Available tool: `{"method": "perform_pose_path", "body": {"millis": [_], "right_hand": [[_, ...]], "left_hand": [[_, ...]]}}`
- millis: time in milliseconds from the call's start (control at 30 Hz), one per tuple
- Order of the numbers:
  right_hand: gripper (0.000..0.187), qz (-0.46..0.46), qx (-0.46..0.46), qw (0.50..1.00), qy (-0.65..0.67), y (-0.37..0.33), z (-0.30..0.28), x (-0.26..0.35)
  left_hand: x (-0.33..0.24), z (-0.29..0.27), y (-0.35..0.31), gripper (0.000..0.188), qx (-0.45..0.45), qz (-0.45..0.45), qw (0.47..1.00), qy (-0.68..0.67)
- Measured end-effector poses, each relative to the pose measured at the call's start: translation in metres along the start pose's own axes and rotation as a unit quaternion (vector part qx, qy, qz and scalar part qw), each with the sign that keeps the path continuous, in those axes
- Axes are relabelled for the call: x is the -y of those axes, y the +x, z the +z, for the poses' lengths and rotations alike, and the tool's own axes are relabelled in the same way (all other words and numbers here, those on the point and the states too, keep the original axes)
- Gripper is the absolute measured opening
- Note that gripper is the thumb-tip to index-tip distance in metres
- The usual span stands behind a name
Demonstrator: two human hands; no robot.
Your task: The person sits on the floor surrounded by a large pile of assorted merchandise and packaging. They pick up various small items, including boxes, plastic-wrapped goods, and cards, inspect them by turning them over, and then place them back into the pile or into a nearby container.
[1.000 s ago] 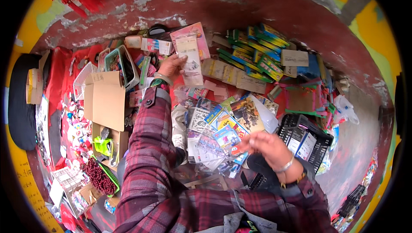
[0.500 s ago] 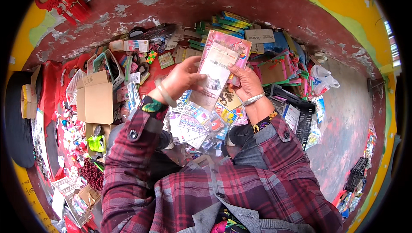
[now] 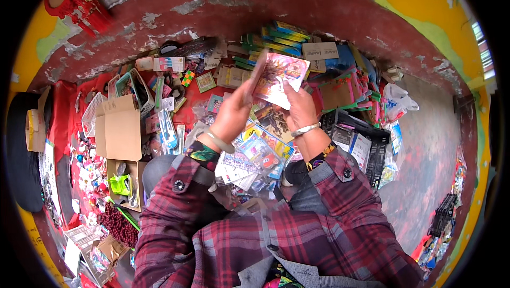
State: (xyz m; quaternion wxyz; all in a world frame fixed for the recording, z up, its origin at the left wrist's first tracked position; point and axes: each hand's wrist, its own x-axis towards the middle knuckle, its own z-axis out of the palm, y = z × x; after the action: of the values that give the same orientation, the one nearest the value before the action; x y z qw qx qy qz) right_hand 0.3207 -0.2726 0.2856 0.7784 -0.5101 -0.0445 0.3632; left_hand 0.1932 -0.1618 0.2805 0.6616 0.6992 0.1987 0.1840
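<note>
Both my hands are raised over a pile of flat printed packets (image 3: 241,156) lying between my knees. In my right hand (image 3: 302,108) is a pink illustrated card packet (image 3: 281,78), the thumb pressed on its face. My left hand (image 3: 234,114) grips a thin flat piece (image 3: 258,69), tilted nearly edge-on and blurred, at the packet's left side. Whether the two are joined cannot be made out. A clear packet with a red figure (image 3: 266,159) rests on top of the pile.
An open cardboard box (image 3: 119,129) and a pale green basket (image 3: 139,89) stand at left. A black crate (image 3: 378,152) is at right, with stacked pink and green-edged boards (image 3: 342,87) beyond it. Stacked colourful boxes (image 3: 284,37) lie against the red wall.
The pale printed sheet that lay over the pink packet no longer faces me. My left hand has turned its thin piece edge-on, and the packet's illustrated face is uncovered.
</note>
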Motion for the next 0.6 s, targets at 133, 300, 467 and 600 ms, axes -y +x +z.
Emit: {"method": "perform_pose_path", "body": {"millis": [133,300,467,600], "right_hand": [[0.025,-0.015,-0.006,0.999,0.028,0.006,-0.014,0.01],[0.025,0.012,-0.01,0.998,0.061,0.01,-0.022,0.013],[0.024,0.015,-0.015,0.996,0.082,0.012,-0.025,0.013],[0.022,0.005,0.005,0.996,0.091,0.011,-0.023,0.015]], "left_hand": [[-0.021,-0.03,0.004,0.048,0.058,-0.078,0.897,-0.431],[-0.019,-0.042,-0.005,0.05,0.061,-0.079,0.874,-0.476],[-0.023,-0.044,-0.009,0.055,0.099,-0.081,0.865,-0.485],[-0.019,-0.043,-0.01,0.057,0.102,-0.1,0.868,-0.476]]}}
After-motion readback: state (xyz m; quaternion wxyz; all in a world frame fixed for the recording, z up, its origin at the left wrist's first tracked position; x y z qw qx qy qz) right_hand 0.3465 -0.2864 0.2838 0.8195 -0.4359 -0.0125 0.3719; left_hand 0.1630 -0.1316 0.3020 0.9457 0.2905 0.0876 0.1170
